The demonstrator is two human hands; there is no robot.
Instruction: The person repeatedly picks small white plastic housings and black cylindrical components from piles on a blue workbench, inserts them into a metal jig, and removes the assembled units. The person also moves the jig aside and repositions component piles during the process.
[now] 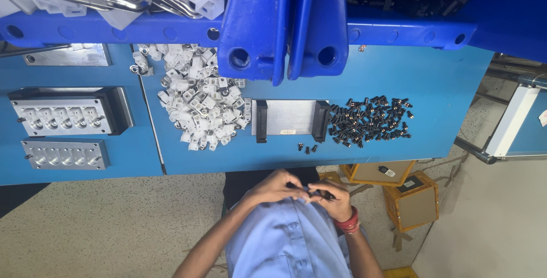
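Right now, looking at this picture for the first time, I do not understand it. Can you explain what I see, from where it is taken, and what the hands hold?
This is one picture from a camera worn on a person's head, looking down. There is no machine, only two bare hands. The left hand and right hand meet close to the blue shirt and pinch a small black part between them. On the blue table lie a heap of white plastic pieces, a heap of small black parts, and a metal plate with black ends between them. Two metal blocks with round holes sit at the left. Blue bins stand at the far edge.
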